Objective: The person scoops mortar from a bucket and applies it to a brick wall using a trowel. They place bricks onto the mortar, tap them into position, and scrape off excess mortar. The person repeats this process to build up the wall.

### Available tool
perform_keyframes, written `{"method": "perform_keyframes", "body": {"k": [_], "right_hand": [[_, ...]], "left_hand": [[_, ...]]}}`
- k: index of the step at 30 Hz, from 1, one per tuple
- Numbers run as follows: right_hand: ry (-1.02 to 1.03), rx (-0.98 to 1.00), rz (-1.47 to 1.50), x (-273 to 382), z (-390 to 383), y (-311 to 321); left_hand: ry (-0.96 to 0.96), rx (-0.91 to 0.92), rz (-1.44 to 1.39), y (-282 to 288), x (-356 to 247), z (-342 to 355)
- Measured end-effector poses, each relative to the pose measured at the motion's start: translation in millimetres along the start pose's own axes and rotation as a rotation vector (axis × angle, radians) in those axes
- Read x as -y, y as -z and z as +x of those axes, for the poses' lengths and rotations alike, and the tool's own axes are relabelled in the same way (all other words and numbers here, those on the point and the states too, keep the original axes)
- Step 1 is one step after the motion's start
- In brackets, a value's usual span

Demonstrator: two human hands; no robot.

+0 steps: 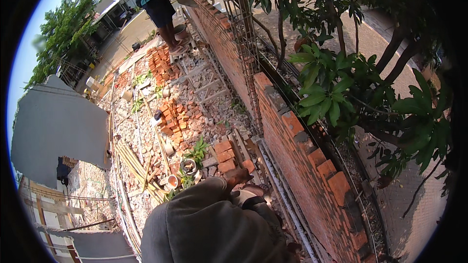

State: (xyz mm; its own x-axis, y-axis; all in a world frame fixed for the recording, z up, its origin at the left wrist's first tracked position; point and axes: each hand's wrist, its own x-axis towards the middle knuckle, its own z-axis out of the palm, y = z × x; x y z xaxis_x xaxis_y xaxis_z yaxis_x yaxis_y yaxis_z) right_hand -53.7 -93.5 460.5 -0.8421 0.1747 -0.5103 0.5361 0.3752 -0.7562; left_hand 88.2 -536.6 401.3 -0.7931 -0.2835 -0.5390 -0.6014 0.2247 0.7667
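My left arm, in a dark grey sleeve (195, 219), reaches forward from the lower edge. My left hand (238, 177) is low beside the wall, next to an orange brick (249, 166). Its fingers are small and shaded, so whether they grip anything is unclear. Just beyond it lies a short row of orange bricks (225, 156). A pale rounded thing (246, 196), partly behind my sleeve, shows below the hand. My right hand cannot be made out. On the right runs a brick wall (292, 165), its uneven top carrying loose-looking bricks (338, 185) and grey mortar.
Rubble (204, 109) and brick piles (170, 117) cover the ground ahead. Bamboo poles (134, 160) and a bucket (173, 181) lie left. A co-worker (151, 0) holds a trowel (186, 1) by the far wall. Upright rebar (246, 44) and leafy branches (321, 87) stand along the wall.
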Motion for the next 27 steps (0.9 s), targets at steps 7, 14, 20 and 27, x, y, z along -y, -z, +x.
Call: {"method": "perform_keyframes", "body": {"k": [7,14,20,27], "right_hand": [[-0.166,0.132,0.020,-63.8,-16.5,62.0],[-0.213,0.164,0.321,-37.1,-34.8,78.4],[-0.080,0.106,0.362,29.1,-50.8,57.2],[-0.421,0.135,1.650,120.5,-27.7,12.9]], "left_hand": [[-0.012,-0.021,-0.049,-27.7,-0.4,-9.1],[-0.101,0.057,-0.169,-30.9,35.5,-17.5],[-0.204,0.224,-0.622,-4.2,66.9,-9.2],[-0.109,0.316,-0.117,39.6,30.2,-0.6]]}}
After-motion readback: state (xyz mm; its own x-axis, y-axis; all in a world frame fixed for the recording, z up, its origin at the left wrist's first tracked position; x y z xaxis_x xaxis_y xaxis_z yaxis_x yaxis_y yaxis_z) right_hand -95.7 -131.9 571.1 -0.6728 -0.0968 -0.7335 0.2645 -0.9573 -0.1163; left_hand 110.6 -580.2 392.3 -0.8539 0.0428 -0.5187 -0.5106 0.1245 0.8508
